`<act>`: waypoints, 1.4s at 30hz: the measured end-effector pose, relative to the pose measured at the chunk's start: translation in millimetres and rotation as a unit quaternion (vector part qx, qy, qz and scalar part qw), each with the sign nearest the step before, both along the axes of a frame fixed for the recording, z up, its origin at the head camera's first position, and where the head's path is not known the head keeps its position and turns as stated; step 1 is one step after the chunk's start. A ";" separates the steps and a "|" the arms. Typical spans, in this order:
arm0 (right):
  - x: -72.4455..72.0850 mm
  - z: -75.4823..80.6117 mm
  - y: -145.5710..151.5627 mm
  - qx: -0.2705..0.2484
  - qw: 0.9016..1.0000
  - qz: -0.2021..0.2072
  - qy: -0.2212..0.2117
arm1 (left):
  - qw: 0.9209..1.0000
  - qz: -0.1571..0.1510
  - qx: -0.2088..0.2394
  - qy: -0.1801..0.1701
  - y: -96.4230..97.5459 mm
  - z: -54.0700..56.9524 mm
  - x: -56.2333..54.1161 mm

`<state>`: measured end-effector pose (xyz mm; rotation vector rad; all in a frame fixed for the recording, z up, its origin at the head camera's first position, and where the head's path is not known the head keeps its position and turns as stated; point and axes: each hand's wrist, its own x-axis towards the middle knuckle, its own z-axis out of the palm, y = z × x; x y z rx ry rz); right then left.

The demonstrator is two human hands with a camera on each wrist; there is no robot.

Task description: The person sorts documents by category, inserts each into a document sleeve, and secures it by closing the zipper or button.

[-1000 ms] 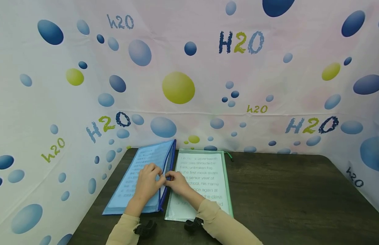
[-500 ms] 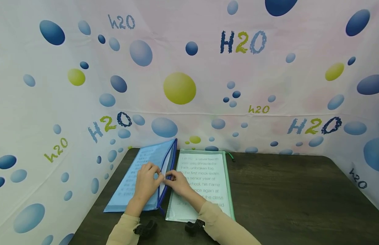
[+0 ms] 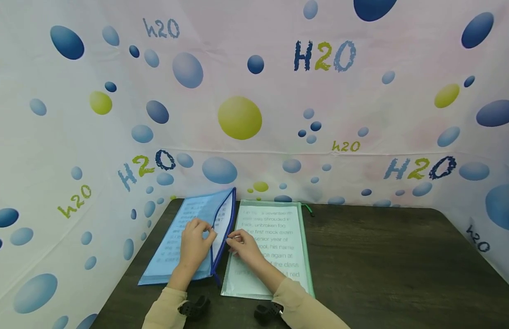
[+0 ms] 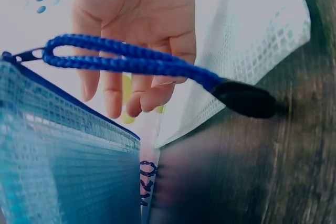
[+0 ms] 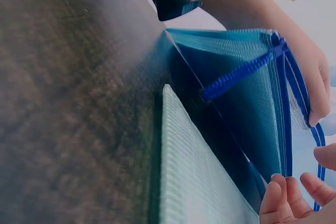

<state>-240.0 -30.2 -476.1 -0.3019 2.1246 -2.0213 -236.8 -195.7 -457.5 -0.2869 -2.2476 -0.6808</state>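
A blue mesh zipper pouch (image 3: 165, 251) with printed paper inside lies at the table's left, its zippered side gaping. With thumb and index finger, my left hand (image 3: 193, 244) pinches the pouch's upper edge and holds it raised. My right hand (image 3: 249, 251) is by the opposite zipper edge, above a green pouch. In the right wrist view its fingers (image 5: 278, 198) touch that edge, and the thumb stands apart from them. A blue cord zipper pull (image 4: 131, 59) with a dark tip hangs at the pouch's near corner in the left wrist view.
The green mesh pouch (image 3: 275, 285), holding a sheet of large print, lies to the right of the blue one. A green zipper cord (image 3: 308, 209) sticks out at its far corner. Behind the dark table (image 3: 382, 260) hangs a dotted backdrop (image 3: 279, 91).
The hands have drawn apart; my right hand moved slightly right from the left fingertips. The blue pouch's opening has spread wider, showing more of the paper inside.
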 end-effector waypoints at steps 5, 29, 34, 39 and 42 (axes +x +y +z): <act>8.2 0.3 3.3 -0.032 0.998 0.022 -0.049 | 0.999 0.001 0.027 -0.023 1.1 0.8 0.6; 30.0 8.0 14.7 -0.151 0.916 0.288 -0.236 | 0.984 -0.013 0.129 -0.124 1.4 4.1 1.6; 31.0 7.3 14.3 -0.165 0.898 0.310 -0.266 | 0.980 -0.007 0.139 -0.139 1.3 2.0 -0.3; 31.4 5.3 14.3 -0.167 0.882 0.325 -0.298 | 0.980 -0.010 0.152 -0.131 1.9 -0.4 -1.4; 30.9 4.4 14.8 -0.173 0.875 0.324 -0.314 | 0.979 -0.011 0.156 -0.129 2.6 -1.7 -1.9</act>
